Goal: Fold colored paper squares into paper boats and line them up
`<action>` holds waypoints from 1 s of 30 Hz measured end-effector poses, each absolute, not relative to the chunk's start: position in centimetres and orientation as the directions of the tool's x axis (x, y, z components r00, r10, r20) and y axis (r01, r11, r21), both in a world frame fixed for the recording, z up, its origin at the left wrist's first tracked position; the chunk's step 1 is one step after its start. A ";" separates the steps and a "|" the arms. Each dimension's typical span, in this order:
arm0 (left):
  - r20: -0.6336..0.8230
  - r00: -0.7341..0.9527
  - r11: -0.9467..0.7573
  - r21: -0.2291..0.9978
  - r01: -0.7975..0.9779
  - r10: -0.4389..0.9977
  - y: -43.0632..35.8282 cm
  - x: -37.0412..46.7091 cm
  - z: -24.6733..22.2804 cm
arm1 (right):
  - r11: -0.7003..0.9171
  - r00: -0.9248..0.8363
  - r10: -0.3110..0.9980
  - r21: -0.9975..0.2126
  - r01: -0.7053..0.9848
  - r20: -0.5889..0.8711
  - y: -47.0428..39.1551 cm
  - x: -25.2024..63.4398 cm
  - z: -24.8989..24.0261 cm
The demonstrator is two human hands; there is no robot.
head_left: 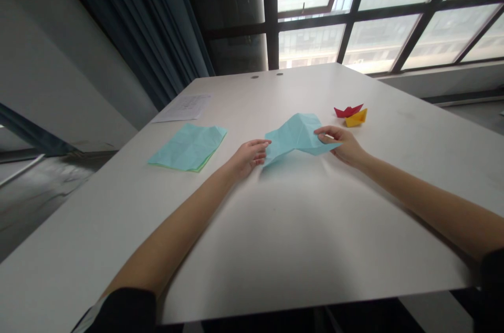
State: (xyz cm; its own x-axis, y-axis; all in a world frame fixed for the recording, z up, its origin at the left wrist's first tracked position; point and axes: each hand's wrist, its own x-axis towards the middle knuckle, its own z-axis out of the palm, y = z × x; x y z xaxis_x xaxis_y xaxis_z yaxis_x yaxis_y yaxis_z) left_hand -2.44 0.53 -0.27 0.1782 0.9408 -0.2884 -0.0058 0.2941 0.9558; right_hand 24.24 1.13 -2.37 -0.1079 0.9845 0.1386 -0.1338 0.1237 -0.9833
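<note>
A creased light-blue sheet of origami paper (295, 133) is held between my two hands, its middle bent up and its near edge lifted off the table. My left hand (251, 157) pinches the sheet's left edge between thumb and fingers. At the opposite side, my right hand (342, 144) grips the right edge, with the thumb on top and a corner of paper jutting past the fingers. Beyond my right hand sit a red folded paper boat (348, 111) and a yellow one (356, 118), touching or nearly so.
Left of my hands lies a stack of creased paper sheets (189, 147), light blue on top with green below. Farther back is a printed white page (183, 108). The white table (275, 249) reaches toward the windows; a dark blue curtain (157, 23) hangs at the left.
</note>
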 end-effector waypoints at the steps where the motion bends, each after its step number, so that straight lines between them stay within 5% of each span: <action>1: -0.292 0.183 0.299 0.954 -0.012 0.939 0.5 -2.5 -0.2 | 0.134 -0.096 0.984 -0.980 -0.147 0.149 1.2 24.2 -2.3; 12: -0.283 0.293 0.316 0.946 -0.073 0.913 0.1 -2.7 0.2 | 0.252 -0.036 0.966 -0.965 -0.070 0.255 1.0 24.3 -1.4; 20: -0.181 0.045 0.186 0.970 -0.159 0.982 0.8 -2.5 -0.3 | 0.014 -0.187 0.982 -0.996 -0.092 0.031 0.7 24.5 -1.7; 30: -0.213 0.098 0.224 0.967 -0.120 0.972 0.5 -2.1 -1.1 | -0.113 -0.226 0.969 -0.993 -0.032 -0.103 0.6 24.5 -2.3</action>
